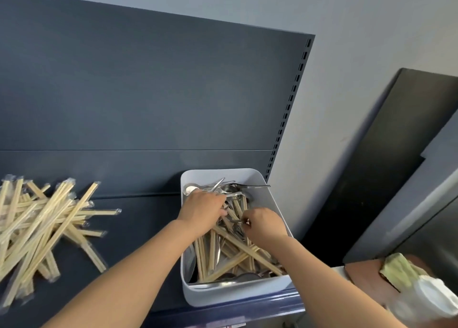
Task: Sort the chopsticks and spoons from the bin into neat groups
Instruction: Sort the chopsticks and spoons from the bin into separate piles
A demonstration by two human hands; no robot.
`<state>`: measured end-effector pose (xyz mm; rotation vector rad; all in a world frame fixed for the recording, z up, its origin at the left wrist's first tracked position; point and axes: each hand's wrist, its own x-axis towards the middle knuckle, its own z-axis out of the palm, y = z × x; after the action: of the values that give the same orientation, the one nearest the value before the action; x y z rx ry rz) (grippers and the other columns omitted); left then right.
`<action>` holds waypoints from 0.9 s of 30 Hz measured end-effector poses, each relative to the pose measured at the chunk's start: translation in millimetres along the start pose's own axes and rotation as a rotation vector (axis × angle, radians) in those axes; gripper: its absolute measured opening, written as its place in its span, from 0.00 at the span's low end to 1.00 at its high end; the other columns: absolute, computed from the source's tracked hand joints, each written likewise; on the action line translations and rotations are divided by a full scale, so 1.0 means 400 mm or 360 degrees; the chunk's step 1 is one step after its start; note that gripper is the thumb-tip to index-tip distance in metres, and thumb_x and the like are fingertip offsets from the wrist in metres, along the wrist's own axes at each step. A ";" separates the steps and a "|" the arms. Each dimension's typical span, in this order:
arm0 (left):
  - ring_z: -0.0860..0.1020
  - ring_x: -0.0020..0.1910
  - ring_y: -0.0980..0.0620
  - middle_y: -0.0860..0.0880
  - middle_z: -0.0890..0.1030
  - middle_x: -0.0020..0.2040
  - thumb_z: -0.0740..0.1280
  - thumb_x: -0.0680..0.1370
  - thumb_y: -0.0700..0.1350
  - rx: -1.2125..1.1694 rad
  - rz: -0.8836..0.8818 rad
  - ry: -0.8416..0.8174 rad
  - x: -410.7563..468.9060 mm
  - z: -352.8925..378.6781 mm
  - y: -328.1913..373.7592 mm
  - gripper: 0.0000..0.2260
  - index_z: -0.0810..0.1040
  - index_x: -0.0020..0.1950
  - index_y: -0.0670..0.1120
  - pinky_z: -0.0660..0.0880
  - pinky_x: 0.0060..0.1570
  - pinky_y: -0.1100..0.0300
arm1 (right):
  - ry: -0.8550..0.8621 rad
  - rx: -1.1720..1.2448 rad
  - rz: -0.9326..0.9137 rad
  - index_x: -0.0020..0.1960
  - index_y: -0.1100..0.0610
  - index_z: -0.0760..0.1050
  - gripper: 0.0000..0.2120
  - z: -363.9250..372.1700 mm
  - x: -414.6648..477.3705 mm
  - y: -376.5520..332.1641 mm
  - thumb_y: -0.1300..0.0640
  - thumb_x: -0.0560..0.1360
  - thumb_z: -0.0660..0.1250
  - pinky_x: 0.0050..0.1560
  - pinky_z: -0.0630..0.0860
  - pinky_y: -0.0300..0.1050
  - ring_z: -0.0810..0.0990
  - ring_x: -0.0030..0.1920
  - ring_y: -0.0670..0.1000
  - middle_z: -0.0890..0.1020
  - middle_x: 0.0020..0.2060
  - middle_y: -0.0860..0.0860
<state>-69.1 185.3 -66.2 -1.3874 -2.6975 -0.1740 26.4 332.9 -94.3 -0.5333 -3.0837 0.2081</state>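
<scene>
head view: we reach both hands into the white bin (238, 294) on the dark shelf (138, 218). our left hand (202, 211) curls down among the mixed chopsticks (238, 243) and spoons (229, 189), grip unclear; our right hand (266, 225) pinches a thin metal utensil (238, 221). a loose pile of wrapped chopsticks (42, 228) lies well to the left.

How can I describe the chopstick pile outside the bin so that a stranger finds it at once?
Look at the dark blue shelf. Its right end holds a white bin; the pile lies at the left end. Unlike the bin's mix, it has only pale wooden chopsticks in clear wrappers, no spoons.
</scene>
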 end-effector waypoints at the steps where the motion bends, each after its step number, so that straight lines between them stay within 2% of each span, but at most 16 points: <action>1: 0.77 0.51 0.47 0.50 0.80 0.52 0.61 0.81 0.53 -0.0038 -0.0001 0.0036 0.012 -0.002 -0.004 0.11 0.74 0.53 0.47 0.63 0.44 0.57 | 0.0061 0.0030 -0.0010 0.51 0.53 0.79 0.08 -0.002 0.013 0.002 0.53 0.76 0.63 0.48 0.77 0.48 0.79 0.50 0.56 0.80 0.50 0.52; 5: 0.75 0.47 0.50 0.52 0.79 0.48 0.64 0.79 0.55 -0.0219 0.0013 0.0086 0.041 0.021 -0.022 0.11 0.73 0.48 0.48 0.63 0.39 0.57 | 0.0133 0.0043 -0.0030 0.52 0.53 0.77 0.10 0.004 0.048 0.000 0.49 0.76 0.65 0.44 0.75 0.45 0.78 0.50 0.54 0.78 0.50 0.50; 8: 0.73 0.45 0.51 0.54 0.76 0.45 0.64 0.79 0.54 -0.0302 0.0028 0.0086 0.053 0.049 -0.033 0.10 0.72 0.46 0.49 0.64 0.37 0.57 | 0.0143 0.0038 -0.0021 0.53 0.55 0.76 0.11 0.023 0.063 -0.005 0.49 0.77 0.63 0.42 0.71 0.46 0.76 0.52 0.56 0.77 0.51 0.52; 10: 0.73 0.45 0.51 0.54 0.75 0.44 0.66 0.78 0.53 -0.0368 0.0018 0.0020 0.061 0.061 -0.037 0.09 0.71 0.45 0.49 0.66 0.39 0.57 | 0.0114 0.0046 -0.0015 0.53 0.55 0.75 0.11 0.033 0.072 -0.005 0.49 0.78 0.62 0.41 0.71 0.47 0.77 0.52 0.56 0.77 0.51 0.51; 13: 0.74 0.53 0.51 0.53 0.76 0.52 0.68 0.77 0.49 -0.0414 -0.0025 -0.0038 0.080 0.075 -0.050 0.06 0.75 0.51 0.50 0.69 0.47 0.57 | 0.0101 0.0106 -0.0003 0.52 0.54 0.73 0.10 0.040 0.097 -0.001 0.48 0.77 0.62 0.41 0.74 0.48 0.78 0.50 0.56 0.78 0.50 0.50; 16: 0.72 0.59 0.49 0.50 0.75 0.56 0.67 0.78 0.46 -0.0303 -0.0125 -0.0037 0.098 0.097 -0.069 0.09 0.76 0.57 0.49 0.71 0.54 0.56 | 0.0112 0.0157 0.0002 0.51 0.54 0.69 0.10 0.041 0.126 0.004 0.48 0.76 0.62 0.39 0.73 0.48 0.79 0.49 0.57 0.80 0.49 0.51; 20: 0.71 0.64 0.47 0.49 0.73 0.64 0.68 0.77 0.49 -0.0274 -0.0323 -0.0178 0.132 0.127 -0.090 0.21 0.70 0.68 0.48 0.71 0.61 0.50 | 0.0082 0.0191 -0.0034 0.55 0.55 0.66 0.10 0.037 0.144 0.014 0.51 0.77 0.61 0.37 0.67 0.47 0.78 0.50 0.58 0.79 0.51 0.53; 22: 0.73 0.62 0.47 0.49 0.74 0.64 0.67 0.77 0.46 -0.0241 -0.0392 -0.0242 0.156 0.140 -0.092 0.23 0.66 0.71 0.48 0.73 0.58 0.51 | 0.0074 0.0240 -0.0033 0.58 0.55 0.66 0.12 0.033 0.150 0.027 0.51 0.78 0.60 0.38 0.68 0.47 0.78 0.51 0.58 0.79 0.52 0.53; 25: 0.75 0.56 0.46 0.48 0.75 0.60 0.63 0.77 0.38 -0.0208 -0.0453 -0.0248 0.184 0.155 -0.089 0.21 0.66 0.69 0.47 0.73 0.49 0.54 | 0.0040 0.0282 0.0003 0.59 0.55 0.67 0.13 0.032 0.167 0.045 0.52 0.77 0.61 0.44 0.73 0.48 0.77 0.54 0.57 0.78 0.54 0.52; 27: 0.74 0.58 0.47 0.49 0.74 0.61 0.64 0.78 0.39 -0.0216 -0.0471 -0.0251 0.197 0.159 -0.087 0.18 0.68 0.67 0.46 0.71 0.51 0.55 | -0.0004 0.0307 0.0022 0.61 0.55 0.67 0.14 0.032 0.181 0.047 0.54 0.76 0.61 0.47 0.73 0.49 0.76 0.55 0.57 0.77 0.56 0.53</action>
<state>-145.6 237.7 -119.6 -1.0637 -3.0657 -0.2873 -35.7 373.0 -110.7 -0.5455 -3.0178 0.4998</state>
